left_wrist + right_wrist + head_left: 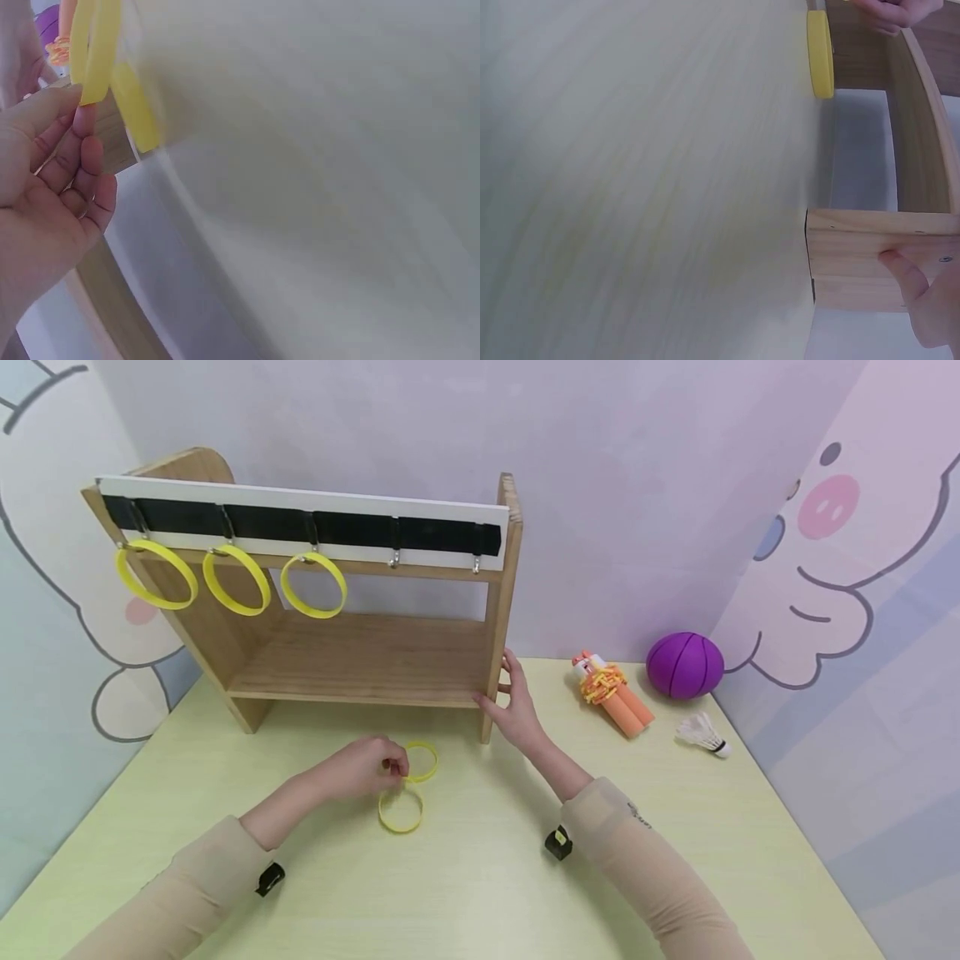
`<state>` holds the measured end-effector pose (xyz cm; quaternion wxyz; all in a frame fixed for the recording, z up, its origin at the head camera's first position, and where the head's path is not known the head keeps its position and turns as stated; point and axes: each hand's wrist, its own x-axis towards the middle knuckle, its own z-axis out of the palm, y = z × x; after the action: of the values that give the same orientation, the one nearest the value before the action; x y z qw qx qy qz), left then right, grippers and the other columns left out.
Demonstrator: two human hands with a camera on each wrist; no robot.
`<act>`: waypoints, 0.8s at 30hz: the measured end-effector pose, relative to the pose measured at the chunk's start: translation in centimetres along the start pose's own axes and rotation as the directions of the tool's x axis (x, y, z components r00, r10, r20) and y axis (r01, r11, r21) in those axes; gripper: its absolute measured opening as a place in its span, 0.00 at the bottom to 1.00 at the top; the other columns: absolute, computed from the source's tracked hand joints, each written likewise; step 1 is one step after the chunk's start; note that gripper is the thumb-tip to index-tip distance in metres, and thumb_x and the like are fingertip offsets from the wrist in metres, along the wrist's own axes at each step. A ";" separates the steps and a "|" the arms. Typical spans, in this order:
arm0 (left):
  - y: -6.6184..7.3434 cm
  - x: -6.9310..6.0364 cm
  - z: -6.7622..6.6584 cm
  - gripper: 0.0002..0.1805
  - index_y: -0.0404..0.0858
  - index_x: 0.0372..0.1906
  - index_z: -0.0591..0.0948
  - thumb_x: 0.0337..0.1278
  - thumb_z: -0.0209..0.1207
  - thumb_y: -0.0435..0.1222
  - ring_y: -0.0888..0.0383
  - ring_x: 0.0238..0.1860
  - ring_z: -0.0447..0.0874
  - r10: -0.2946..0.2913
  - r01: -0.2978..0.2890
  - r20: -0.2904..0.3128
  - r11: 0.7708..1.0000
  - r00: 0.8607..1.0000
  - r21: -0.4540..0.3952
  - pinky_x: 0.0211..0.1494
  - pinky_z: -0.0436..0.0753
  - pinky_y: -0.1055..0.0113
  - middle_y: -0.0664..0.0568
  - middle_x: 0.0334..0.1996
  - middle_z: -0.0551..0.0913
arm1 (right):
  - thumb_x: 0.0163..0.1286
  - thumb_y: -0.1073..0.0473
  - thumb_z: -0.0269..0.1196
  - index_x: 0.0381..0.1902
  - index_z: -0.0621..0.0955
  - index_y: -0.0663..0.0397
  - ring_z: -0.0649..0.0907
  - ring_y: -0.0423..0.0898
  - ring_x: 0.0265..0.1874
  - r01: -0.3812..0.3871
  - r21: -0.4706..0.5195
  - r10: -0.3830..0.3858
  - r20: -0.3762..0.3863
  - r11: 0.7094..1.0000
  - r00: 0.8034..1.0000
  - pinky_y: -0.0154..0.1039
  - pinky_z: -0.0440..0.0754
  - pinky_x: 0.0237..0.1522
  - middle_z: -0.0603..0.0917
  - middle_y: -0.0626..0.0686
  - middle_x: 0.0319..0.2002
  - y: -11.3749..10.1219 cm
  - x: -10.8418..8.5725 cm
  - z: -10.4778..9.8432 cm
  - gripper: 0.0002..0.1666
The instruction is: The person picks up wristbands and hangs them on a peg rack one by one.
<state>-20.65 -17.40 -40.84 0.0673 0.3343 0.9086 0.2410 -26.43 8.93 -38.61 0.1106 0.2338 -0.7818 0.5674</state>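
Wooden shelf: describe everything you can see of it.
The wooden shelf looks like light brown, grained wood, with two side panels joined by a lower board. It stands on the pale table, against no visible side support. Across its upper front runs a white strip with a black band and five hooks. Yellow rings hang from the three leftmost; the other two are bare. The right hand grips its right panel.
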 end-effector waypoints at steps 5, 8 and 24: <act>0.8 0.3 -1.0 0.04 0.46 0.29 0.82 0.52 0.65 0.33 0.61 0.34 0.76 0.011 -0.011 -0.029 1.000 1.000 -0.002 0.41 0.77 0.65 0.66 0.27 0.78 | 0.62 0.70 0.62 0.71 0.51 0.61 0.76 0.68 0.48 -0.007 0.009 0.007 0.008 1.000 1.000 0.53 0.83 0.41 0.59 0.69 0.66 -0.1 0.0 0.0 0.46; 1.2 0.5 -1.6 0.04 0.45 0.28 0.83 0.51 0.66 0.32 0.59 0.35 0.75 0.027 -0.027 -0.059 1.000 0.998 -0.001 0.41 0.77 0.63 0.66 0.27 0.78 | 0.62 0.70 0.62 0.72 0.50 0.61 0.76 0.69 0.49 -0.018 0.014 0.018 0.014 1.000 1.000 0.54 0.82 0.41 0.58 0.69 0.66 -0.2 0.0 -0.1 0.46; 4.7 0.4 -7.4 0.05 0.43 0.30 0.84 0.48 0.68 0.32 0.61 0.35 0.76 0.130 -0.094 -0.324 0.988 0.937 0.123 0.38 0.79 0.66 0.61 0.28 0.81 | 0.61 0.65 0.65 0.71 0.52 0.42 0.77 0.61 0.48 -0.026 0.018 0.026 -0.012 1.000 1.000 0.47 0.83 0.40 0.59 0.59 0.67 3.6 0.7 0.5 0.48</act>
<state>-20.32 -16.94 -32.03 -0.1180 0.3433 0.8980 0.2487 -28.75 9.23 -41.46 0.1059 0.2209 -0.7791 0.5771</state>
